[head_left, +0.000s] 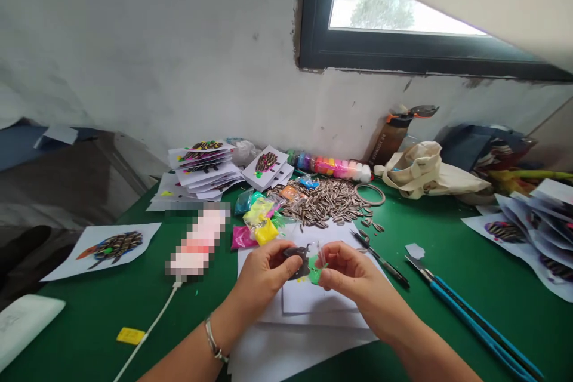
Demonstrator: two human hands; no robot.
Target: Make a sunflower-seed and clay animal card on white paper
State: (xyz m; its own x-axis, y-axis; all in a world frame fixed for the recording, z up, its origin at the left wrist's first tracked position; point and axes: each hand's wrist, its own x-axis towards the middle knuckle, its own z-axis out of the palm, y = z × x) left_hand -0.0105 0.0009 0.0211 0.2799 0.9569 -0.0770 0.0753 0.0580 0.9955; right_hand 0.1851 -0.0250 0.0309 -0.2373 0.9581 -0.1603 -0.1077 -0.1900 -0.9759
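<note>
Both my hands meet above white paper sheets [264, 349] on the green table. My left hand [273, 271] pinches a dark grey piece [298, 262] between thumb and fingers. My right hand [349, 271] is closed on a small clear packet with green material [315, 276], right beside the dark piece. Just beyond my hands lie bags of coloured clay, a yellow one [266, 231] and a magenta one [243, 237] among them. A pile of striped sunflower seeds [331, 200] spreads behind the paper.
Stacked picture cards [210, 182] stand back left, more cards [550, 233] at right. A pen [387, 265] and a blue-handled cutter [474, 316] lie right of my hands. A white cable [152, 328] runs at left. Clay tubs [331, 166], a bottle [390, 140] and a cloth bag [416, 173] line the wall.
</note>
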